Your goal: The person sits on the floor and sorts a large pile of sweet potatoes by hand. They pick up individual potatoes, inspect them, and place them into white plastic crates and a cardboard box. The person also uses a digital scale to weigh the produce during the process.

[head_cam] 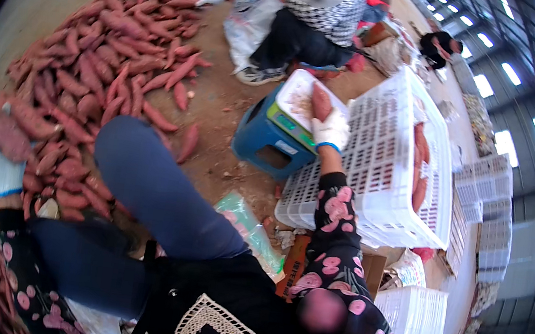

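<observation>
My left hand (4, 157), in a white knit glove with a blue cuff, holds a large reddish sweet potato (9, 135) above the left side of a big heap of sweet potatoes (115, 53). My right hand (331, 128), gloved the same way, grips another sweet potato (321, 102) at the right side of a digital scale's white pan (297, 95). Crumbs of soil lie on the pan, and the green display is lit. The scale rests on a blue plastic stool (270, 149). Right of it stands a white perforated plastic crate (376, 146) with sweet potatoes (419, 161) inside.
A co-worker (311, 26) in white gloves sits beyond the scale beside the heap. Green-and-clear plastic bags (249, 230) and a cardboard box (295, 267) lie near my legs. Another white crate (411, 323) stands at lower right, with stacked crates (484, 195) beyond. Another person (437, 48) is farther back.
</observation>
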`<state>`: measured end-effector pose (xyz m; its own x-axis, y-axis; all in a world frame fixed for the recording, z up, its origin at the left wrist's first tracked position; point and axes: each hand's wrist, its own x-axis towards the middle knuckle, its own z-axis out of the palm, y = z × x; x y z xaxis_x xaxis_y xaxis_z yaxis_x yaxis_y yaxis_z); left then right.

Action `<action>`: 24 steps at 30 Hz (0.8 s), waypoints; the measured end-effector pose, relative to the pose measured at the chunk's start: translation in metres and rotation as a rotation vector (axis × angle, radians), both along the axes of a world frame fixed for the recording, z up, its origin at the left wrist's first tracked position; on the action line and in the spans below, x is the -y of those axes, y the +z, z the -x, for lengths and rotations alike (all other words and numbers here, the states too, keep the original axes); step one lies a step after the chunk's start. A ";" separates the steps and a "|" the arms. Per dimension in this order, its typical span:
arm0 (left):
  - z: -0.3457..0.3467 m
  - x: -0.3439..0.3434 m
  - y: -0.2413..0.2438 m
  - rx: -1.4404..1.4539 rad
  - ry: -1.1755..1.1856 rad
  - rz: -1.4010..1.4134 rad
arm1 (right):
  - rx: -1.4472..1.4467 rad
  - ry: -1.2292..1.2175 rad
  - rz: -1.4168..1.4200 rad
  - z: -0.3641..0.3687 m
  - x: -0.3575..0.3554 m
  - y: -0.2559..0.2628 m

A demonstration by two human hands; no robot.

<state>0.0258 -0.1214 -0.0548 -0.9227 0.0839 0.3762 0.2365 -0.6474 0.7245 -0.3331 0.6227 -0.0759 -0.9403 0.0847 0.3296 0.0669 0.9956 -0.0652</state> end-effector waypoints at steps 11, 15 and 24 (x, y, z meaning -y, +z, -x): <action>0.018 -0.060 0.026 0.651 0.858 -0.432 | -0.575 0.442 0.107 -0.145 0.022 0.182; 0.020 -0.140 0.112 0.595 0.951 -0.478 | -0.702 0.274 0.045 -0.153 -0.055 0.228; 0.022 -0.070 0.053 0.146 0.461 -0.273 | -0.347 -0.179 0.268 -0.146 -0.213 0.202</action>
